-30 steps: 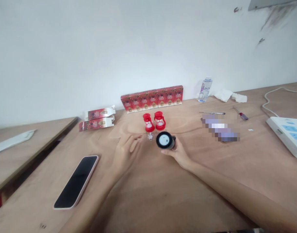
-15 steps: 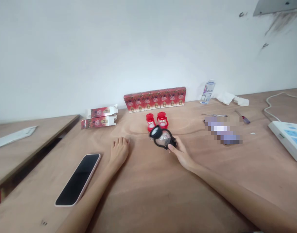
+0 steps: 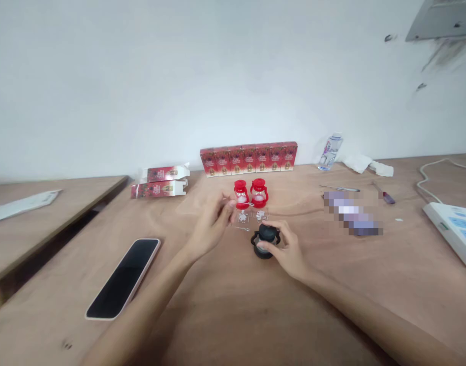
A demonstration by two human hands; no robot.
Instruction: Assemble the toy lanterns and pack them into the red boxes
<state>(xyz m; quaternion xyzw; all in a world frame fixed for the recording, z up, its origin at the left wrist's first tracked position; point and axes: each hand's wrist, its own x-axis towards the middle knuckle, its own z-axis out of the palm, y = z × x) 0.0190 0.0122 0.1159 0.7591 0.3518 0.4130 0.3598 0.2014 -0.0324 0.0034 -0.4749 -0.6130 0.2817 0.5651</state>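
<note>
My right hand (image 3: 288, 250) is wrapped round a small black lantern (image 3: 267, 233), which stands upright on the wooden table (image 3: 225, 315). Between the thumb and fingers of my left hand (image 3: 213, 221) is a thin metal wire (image 3: 248, 204) with a bent end. Two red lanterns, one on the left (image 3: 241, 188) and one on the right (image 3: 259, 189), stand side by side just beyond my hands. In front of them lie small white pieces (image 3: 243, 217). Another thin wire (image 3: 241, 228) rests on the tabletop left of the black lantern.
Behind the lanterns runs a row of red boxes (image 3: 249, 159). Opened red boxes (image 3: 160, 189) lie at the left, with a phone (image 3: 123, 279) nearer me. On the right are a bottle (image 3: 331, 151), crumpled tissue (image 3: 358, 163), a screwdriver (image 3: 388, 198), a blurred purple item (image 3: 349, 211) and a power strip (image 3: 452, 226).
My right hand has turned the black lantern upright and set it down on the table closer to me. My left hand has risen from the table and moved right with a wire.
</note>
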